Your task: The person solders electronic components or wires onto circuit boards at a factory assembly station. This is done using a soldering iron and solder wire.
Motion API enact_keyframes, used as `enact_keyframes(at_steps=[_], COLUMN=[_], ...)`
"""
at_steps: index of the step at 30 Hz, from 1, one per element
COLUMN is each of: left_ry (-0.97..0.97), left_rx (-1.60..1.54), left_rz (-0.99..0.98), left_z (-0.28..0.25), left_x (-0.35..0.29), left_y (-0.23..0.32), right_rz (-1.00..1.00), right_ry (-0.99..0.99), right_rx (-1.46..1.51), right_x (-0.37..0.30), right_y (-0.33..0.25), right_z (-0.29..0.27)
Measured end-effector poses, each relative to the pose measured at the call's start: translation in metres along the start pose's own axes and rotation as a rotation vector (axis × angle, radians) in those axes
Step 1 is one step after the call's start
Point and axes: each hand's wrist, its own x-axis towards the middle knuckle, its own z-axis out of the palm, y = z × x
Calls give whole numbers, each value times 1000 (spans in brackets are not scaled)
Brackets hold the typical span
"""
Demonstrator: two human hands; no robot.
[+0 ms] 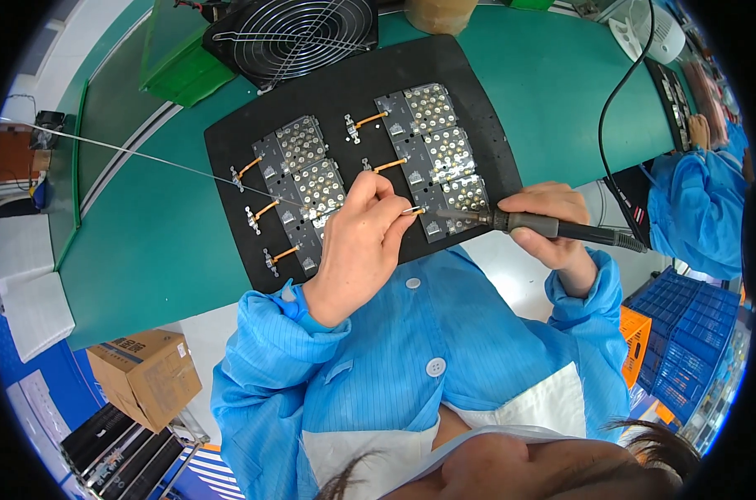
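Green bench (553,92) lies under a black mat (496,154), where boards (278,177) stand in two slanted columns. Thumb and forefinger of the left hand (353,246) are pressed together, seemingly on the silver end of a short orange lead (417,212); the other fingers curl in. Fingers of the right hand (557,218) wrap the grip of a soldering iron (532,223), thumb below. Its tip points left, over the lowest board (434,230) of the right column, near the lead; whether it touches is too small to tell. That board lies nearest the person's chest. Other orange leads stick out leftward from the boards above and across, silver connectors at their ends. Behind the mat are a fan (299,37), a green bin (182,62) and a brown roll (440,15). Off to the right shows a co-worker's blue sleeve (694,204). Below the bench sit a carton (149,379) at left, and an orange crate (633,343) beside blue crates (690,333) at right.
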Motion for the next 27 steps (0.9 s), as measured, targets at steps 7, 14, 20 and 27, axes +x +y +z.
enact_keyframes(at_steps=[7, 14, 20, 27], left_ry=[13, 83, 250, 501], left_rx=[-23, -34, 133, 375], left_rz=[14, -56, -145, -267], left_z=[-2, -25, -57, -96], left_x=[-1, -12, -47, -88], left_y=[1, 2, -6, -29], right_rz=[42, 180, 143, 51], right_ry=[88, 404, 451, 339], right_rx=[-1, 56, -16, -219], right_x=[-3, 4, 47, 102], right_y=[3, 11, 18, 51], right_z=[-8, -23, -40, -41])
